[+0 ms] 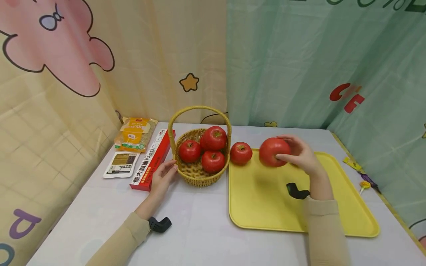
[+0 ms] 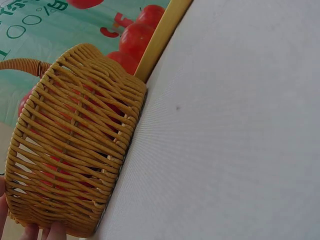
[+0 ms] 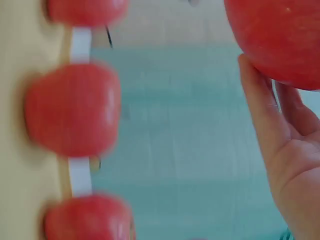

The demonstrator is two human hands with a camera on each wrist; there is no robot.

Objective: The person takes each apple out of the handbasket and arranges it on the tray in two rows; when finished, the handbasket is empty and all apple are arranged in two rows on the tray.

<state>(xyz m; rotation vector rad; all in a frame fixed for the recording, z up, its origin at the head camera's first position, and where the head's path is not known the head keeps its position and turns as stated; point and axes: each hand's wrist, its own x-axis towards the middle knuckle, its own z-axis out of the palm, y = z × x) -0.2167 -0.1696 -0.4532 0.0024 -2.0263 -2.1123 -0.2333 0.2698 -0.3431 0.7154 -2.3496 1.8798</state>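
- Right hand (image 1: 301, 155) grips a red apple (image 1: 274, 152) between thumb and fingers, holding it raised above the far left part of a yellow tray (image 1: 259, 207).
- Left hand (image 1: 161, 177) has its fingers fairly straight, the fingertips touching the left side of a wicker basket (image 1: 199, 181).
- That basket stands upright on the white table (image 1: 196, 232), just left of the tray, its arched handle (image 1: 199, 107) up. Several red apples (image 1: 213, 162) lie inside, one partly hidden behind the others.
- Another apple (image 1: 241, 153) sits at the tray's far left corner, beside the basket. In the right wrist view it is one of three in a row along the tray's far edge; the hand and held fruit mostly cover the other two (image 3: 75, 110) from the head camera.
- Left of the basket lies a red and white pasta box (image 1: 149, 162), near the left hand.
- Farther left are a white packet (image 1: 121, 164) and, on its far side, an orange-labelled bag (image 1: 135, 135).
- Right of the tray, near the table's right edge, lie a yellow wrapper (image 1: 353, 164), a purple wrapper (image 1: 370, 180) and a yellow lollipop (image 1: 365, 184).
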